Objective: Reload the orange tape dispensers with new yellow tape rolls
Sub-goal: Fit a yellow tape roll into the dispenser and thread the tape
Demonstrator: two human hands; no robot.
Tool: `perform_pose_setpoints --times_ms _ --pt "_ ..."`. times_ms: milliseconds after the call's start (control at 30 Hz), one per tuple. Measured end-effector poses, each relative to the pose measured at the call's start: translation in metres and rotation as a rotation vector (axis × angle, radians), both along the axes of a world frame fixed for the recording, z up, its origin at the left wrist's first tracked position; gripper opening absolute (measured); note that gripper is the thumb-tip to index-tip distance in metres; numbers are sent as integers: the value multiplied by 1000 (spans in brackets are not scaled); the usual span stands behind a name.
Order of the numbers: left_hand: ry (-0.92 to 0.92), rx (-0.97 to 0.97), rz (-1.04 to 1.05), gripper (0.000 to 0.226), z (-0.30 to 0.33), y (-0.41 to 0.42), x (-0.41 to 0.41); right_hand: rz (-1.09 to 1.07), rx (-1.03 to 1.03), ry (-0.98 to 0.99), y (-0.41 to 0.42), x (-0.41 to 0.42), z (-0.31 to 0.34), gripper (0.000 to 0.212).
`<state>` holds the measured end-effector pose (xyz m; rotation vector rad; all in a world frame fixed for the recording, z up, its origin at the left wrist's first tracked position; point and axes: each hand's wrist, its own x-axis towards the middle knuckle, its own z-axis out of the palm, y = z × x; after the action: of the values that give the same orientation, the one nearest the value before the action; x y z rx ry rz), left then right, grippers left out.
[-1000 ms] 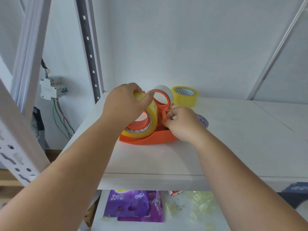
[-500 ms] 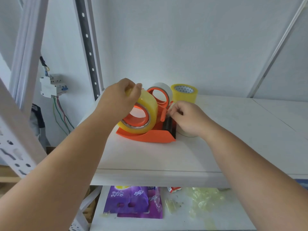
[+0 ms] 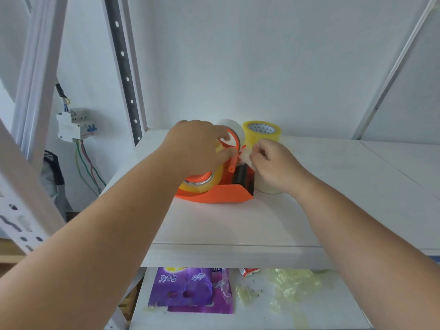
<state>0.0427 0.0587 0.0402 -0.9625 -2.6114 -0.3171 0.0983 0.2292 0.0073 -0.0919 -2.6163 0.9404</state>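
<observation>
White shelf [image 3: 238,225]: we are steadying yellow tape roll [image 3: 215,178] in orange dispenser [image 3: 221,195], left hand [image 3: 197,146] holding; right hand [image 3: 273,167] pinching tape end [image 3: 245,157]. Keeping it taut advised.

1. White shelf board [image 3: 238,225] fixed to a perforated upright [image 3: 123,67].
2. Circuit breaker [image 3: 73,125] mounted on the left wall, coloured wires [image 3: 87,167] hanging beneath.
3. Purple packet [image 3: 188,289], small red-and-white carton [image 3: 248,272] and crumpled clear film [image 3: 292,287] lying on the lower shelf.

Storeroom, white metal shelving [image 3: 214,253], wall breaker box [image 3: 73,125]
</observation>
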Motion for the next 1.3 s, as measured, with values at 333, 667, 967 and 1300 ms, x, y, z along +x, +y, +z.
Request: perform_pose_setpoints --times_ms 333,667,967,1300 --pt "67 -64 98 34 3 8 0 -209 359 90 13 9 -20 24" --pt "-24 11 21 34 -1 2 -3 -237 280 100 22 22 -15 3" --pt "158 13 86 36 -14 6 1 -171 581 240 -22 11 1 30" --pt "83 47 104 30 -10 2 4 -202 851 130 -18 3 1 47"
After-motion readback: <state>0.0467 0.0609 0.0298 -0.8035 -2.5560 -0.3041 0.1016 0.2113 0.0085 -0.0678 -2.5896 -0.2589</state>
